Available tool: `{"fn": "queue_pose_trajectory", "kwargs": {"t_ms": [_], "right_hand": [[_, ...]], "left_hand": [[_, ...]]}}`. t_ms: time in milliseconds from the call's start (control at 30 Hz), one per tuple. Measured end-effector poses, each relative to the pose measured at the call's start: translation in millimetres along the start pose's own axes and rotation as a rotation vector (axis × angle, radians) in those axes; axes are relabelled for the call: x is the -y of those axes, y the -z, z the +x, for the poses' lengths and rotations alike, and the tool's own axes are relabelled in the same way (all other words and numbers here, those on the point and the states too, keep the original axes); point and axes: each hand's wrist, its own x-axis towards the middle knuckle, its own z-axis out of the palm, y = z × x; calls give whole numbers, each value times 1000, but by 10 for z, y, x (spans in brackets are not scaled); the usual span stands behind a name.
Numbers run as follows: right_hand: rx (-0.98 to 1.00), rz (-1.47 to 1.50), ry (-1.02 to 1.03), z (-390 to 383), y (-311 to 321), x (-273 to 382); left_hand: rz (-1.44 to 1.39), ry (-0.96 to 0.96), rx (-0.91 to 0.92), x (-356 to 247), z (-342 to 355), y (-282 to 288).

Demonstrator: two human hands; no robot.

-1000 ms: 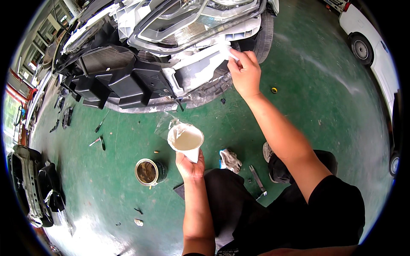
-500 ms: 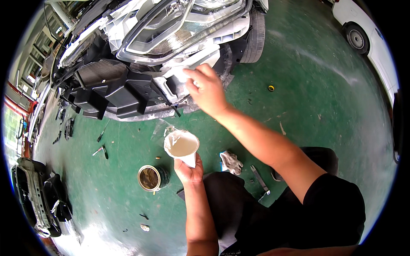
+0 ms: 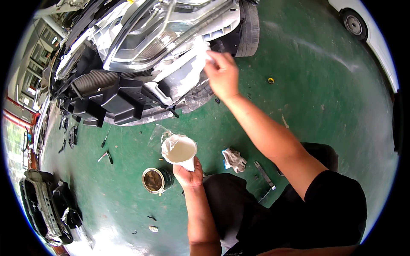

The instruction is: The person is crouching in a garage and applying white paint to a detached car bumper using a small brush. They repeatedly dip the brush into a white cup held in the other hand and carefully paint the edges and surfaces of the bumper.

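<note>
My left hand (image 3: 188, 174) is wrapped round a white paper cup (image 3: 181, 151), held tilted over the floor. Its pale inside is in view, and clear crumpled plastic (image 3: 159, 135) sticks out at its left rim. Higher up, my right hand (image 3: 222, 76) has its fingers pinched together against the car's front corner. Something white shows at its fingertips, too blurred against the white to name. Wet-looking white covers part of the grey panel (image 3: 173, 83) beside these fingers, below the headlight (image 3: 147, 45).
An open can (image 3: 154, 180) stands left of the cup. Work gloves (image 3: 234, 160) and a flat metal tool (image 3: 265, 176) lie by my knees. A yellow tape roll (image 3: 270, 80) is at right. Screwdrivers (image 3: 105, 157) and a removed bumper part (image 3: 45, 209) lie left; a white car (image 3: 376, 47) stands far right.
My right hand has moved up and to the right along the panel, where more white now shows. The cup stays in my left hand. The whole view has shifted slightly.
</note>
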Motion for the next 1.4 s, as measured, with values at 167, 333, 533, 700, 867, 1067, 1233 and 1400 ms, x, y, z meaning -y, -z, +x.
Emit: {"fn": "queue_pose_trajectory", "kwargs": {"t_ms": [167, 333, 533, 700, 867, 1067, 1233, 1400], "right_hand": [[196, 305, -34, -509, -340, 524], [203, 360, -83, -692, -250, 453], [-197, 65, -278, -241, 156, -294], [-204, 244, -372, -195, -17, -287], [-247, 279, -437, -22, -27, -167], [-208, 287, -465, -65, -273, -87], [-217, 424, -506, -89, -188, -71], [-260, 474, -555, 64, -75, -184]], "left_hand": [[-6, 29, 104, -7, 132, 149], [-34, 75, 264, -38, 206, 273], [-9, 96, 264, 57, 255, 261], [21, 83, 234, 80, 306, 283], [49, 95, 207, 197, 339, 202], [64, 93, 256, 199, 354, 205], [59, 108, 235, 228, 398, 225], [66, 110, 218, 268, 418, 236]]}}
